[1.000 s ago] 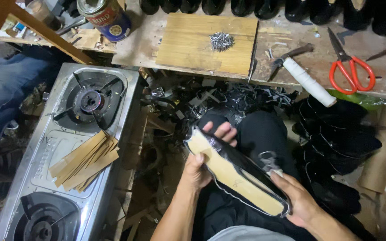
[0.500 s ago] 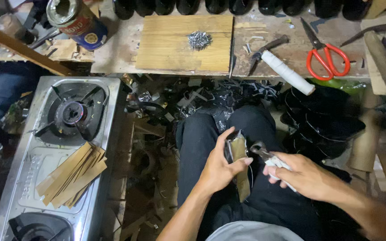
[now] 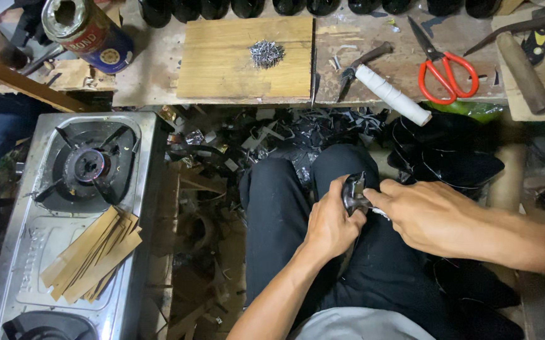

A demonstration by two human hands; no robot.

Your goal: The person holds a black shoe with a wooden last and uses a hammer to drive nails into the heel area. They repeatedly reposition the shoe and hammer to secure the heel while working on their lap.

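Gripping a dark shoe piece (image 3: 352,192) over the lap, left hand (image 3: 332,226) clenched around it | right hand (image 3: 423,214) pinching its upper edge | red scissors (image 3: 442,63) and nail pile (image 3: 266,53) on workbench (image 3: 153,79) beyond | gas stove (image 3: 64,214) at left

Light is falling from above and ahead, lighting the wooden board (image 3: 245,58) and workbench (image 3: 373,82) evenly; the nails (image 3: 266,53) are glinting. The stove (image 3: 64,214) steel is giving a soft sheen, no hard glare. The floor scraps (image 3: 266,135) under the bench are sitting in deep shadow, detail lost. Both hands (image 3: 379,217) are showing slight motion blur. Corners are darkening; the right forearm is softening at the frame edge.
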